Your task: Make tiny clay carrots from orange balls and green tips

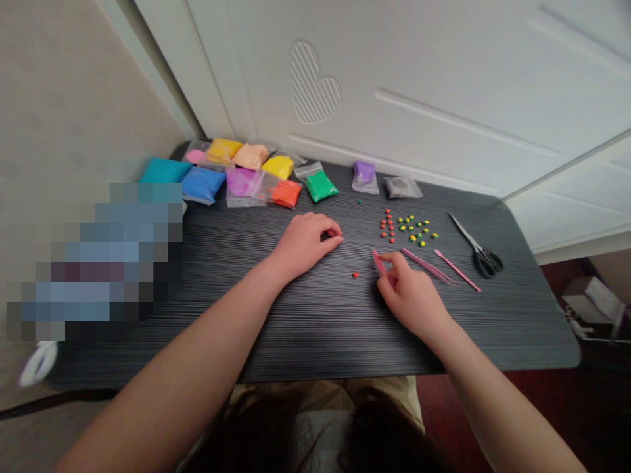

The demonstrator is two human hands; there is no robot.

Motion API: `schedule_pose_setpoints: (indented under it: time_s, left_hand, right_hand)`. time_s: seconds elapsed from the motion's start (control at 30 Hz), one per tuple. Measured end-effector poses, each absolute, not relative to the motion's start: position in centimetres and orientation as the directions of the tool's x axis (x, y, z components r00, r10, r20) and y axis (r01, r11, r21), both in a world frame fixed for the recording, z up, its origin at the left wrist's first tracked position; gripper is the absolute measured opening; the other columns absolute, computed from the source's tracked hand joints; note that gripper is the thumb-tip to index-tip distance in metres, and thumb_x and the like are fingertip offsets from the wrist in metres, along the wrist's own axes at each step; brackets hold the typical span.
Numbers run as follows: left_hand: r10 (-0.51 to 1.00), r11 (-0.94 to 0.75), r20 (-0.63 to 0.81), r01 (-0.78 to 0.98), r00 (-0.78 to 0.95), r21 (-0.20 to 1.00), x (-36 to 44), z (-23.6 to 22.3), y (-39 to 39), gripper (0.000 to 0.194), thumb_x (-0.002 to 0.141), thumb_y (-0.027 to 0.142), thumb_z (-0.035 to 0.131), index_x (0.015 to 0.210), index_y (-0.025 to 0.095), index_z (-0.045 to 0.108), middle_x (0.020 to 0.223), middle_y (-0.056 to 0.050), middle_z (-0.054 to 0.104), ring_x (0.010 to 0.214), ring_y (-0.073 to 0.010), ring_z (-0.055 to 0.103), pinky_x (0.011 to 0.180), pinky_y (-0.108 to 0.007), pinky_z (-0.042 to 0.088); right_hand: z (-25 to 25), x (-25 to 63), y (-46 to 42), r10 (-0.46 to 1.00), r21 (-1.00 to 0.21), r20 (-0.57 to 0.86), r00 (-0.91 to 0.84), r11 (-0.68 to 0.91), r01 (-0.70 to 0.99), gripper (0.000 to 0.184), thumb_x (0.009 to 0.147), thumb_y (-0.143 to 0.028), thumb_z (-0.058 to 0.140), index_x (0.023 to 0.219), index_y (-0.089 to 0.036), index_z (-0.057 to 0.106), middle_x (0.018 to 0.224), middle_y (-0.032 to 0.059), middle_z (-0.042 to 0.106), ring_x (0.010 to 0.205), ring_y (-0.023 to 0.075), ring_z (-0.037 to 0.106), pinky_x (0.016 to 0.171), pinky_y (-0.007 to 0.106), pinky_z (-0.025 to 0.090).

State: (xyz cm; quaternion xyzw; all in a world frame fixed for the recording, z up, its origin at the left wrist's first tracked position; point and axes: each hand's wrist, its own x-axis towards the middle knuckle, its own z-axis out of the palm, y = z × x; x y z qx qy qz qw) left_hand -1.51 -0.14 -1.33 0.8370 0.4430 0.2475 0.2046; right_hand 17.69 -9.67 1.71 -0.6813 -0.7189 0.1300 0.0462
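My left hand (309, 238) rests on the dark table with its fingers curled and the thumb near the index fingertip. Nothing shows between them. My right hand (407, 286) is closed on a flat pink clay tool (377, 261), its index finger pressed along the top. A sliver of green shows beside the tool's edge on the tabletop. Between the hands lies one small orange piece (355, 275). Beyond my right hand are several small orange pieces (388, 223) in a cluster and several yellow-and-green pieces (414, 228). Pink tweezers (426, 265) lie just right of that hand.
Further right are a thin pink stick tool (457, 270) and black-handled scissors (477, 248). Along the back lie bags of coloured clay, among them green (321, 186), purple (365, 173) and blue (202, 184). A tiny green bit (359, 202) sits before them. A white panel stands behind the table.
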Motion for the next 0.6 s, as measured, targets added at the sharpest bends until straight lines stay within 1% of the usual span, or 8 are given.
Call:
schedule_pose_setpoints:
  time_s: [0.37, 0.6]
  left_hand:
    - [0.848, -0.515, 0.225, 0.648, 0.479, 0.562, -1.39, -1.18, -0.16, 0.018, 0.076, 0.033, 0.051, 0.079, 0.020, 0.062, 0.079, -0.001, 0.062, 0.078, -0.0168, 0.051, 0.070, -0.030, 0.036]
    - [0.846, -0.518, 0.226, 0.643, 0.483, 0.564, -1.45, -1.21, -0.08, 0.018, 0.076, 0.033, 0.051, 0.078, 0.020, 0.062, 0.078, 0.000, 0.062, 0.077, -0.0166, 0.051, 0.069, -0.030, 0.036]
  right_hand:
    - [1.60, 17.53, -9.67, 0.991, -0.210, -0.110, -0.077, 0.052, 0.976, 0.029, 0.083, -0.029, 0.035, 0.110, -0.023, 0.041, 0.062, -0.0008, 0.059, 0.055, 0.0159, 0.057, 0.052, 0.022, 0.032]
    - [1.52, 17.47, -9.75, 0.993, -0.227, -0.107, -0.059, 0.034, 0.973, 0.030, 0.083, -0.029, 0.035, 0.111, -0.023, 0.040, 0.061, -0.0010, 0.059, 0.054, 0.0155, 0.057, 0.051, 0.022, 0.032]
